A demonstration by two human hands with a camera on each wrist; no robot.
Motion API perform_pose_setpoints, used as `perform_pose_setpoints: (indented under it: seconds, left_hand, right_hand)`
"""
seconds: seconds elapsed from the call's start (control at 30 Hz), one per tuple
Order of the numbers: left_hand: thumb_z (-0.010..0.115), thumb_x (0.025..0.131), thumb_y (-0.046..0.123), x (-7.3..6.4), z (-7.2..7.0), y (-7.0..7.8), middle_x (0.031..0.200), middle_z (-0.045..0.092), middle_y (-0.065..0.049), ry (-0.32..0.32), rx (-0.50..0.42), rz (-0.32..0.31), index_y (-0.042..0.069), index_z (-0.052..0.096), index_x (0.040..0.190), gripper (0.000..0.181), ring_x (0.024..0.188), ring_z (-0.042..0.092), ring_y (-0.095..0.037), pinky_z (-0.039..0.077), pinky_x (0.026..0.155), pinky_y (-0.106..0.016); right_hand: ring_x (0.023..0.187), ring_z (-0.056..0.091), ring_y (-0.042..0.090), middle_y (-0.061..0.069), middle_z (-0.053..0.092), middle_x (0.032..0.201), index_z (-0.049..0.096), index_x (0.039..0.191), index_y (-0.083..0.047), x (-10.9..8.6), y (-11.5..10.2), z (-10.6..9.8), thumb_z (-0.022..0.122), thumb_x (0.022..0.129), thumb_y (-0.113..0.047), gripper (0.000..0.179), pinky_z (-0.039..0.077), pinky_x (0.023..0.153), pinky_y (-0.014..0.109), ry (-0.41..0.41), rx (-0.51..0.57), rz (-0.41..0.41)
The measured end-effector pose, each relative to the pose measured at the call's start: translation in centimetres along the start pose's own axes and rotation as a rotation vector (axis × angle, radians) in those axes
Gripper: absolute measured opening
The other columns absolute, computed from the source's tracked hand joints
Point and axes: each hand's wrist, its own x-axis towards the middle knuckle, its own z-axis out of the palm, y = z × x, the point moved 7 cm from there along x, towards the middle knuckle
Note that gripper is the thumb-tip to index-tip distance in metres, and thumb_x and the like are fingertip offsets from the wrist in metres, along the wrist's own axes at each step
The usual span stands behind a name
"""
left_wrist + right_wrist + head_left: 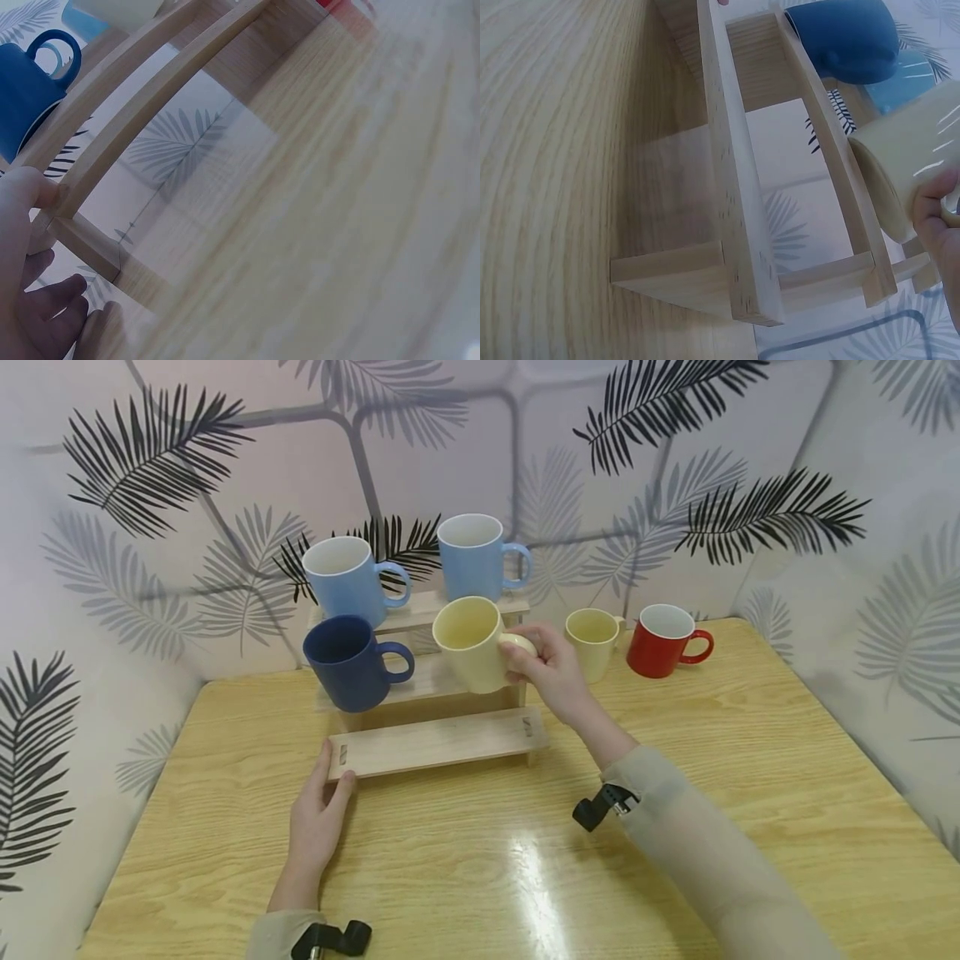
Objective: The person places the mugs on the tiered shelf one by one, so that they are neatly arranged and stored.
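My right hand (551, 672) grips the handle of a pale yellow mug (471, 647). This mug is upright at the right part of the middle step of a three-tier wooden rack (442, 743); in the right wrist view its base is by the step's edge, and I cannot tell whether it rests there. A dark blue mug (348, 668) stands to its left on the same step. My left hand (318, 818) holds the left end of the rack's lowest board, thumb at the front edge. Two light blue mugs, one left (347, 581) and one right (472, 560), stand on the top step.
Right of the rack, a second pale yellow mug (592, 643) and a red mug (660, 643) with a white inside stand on the wood-grain table (450, 877). A leaf-patterned wall covering (585, 460) rises right behind the rack and along the sides.
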Motion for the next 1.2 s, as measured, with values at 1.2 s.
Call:
perform_pose_setpoints:
  seconds: [1.2]
  left_hand:
    - [0.048,0.098,0.045,0.0,0.1,0.0,0.155,0.022,0.0,0.0,-0.008,-0.004,0.02,0.019,0.154,0.067,0.14,0.025,-0.022,0.028,0.111,-0.04]
  right_hand:
    - [0.059,0.037,0.016,0.006,0.038,0.068,0.052,0.108,-0.022,1.4,1.8,-1.4,0.05,0.1,-0.013,0.012,0.057,0.062,0.033,-0.151,0.08,0.127]
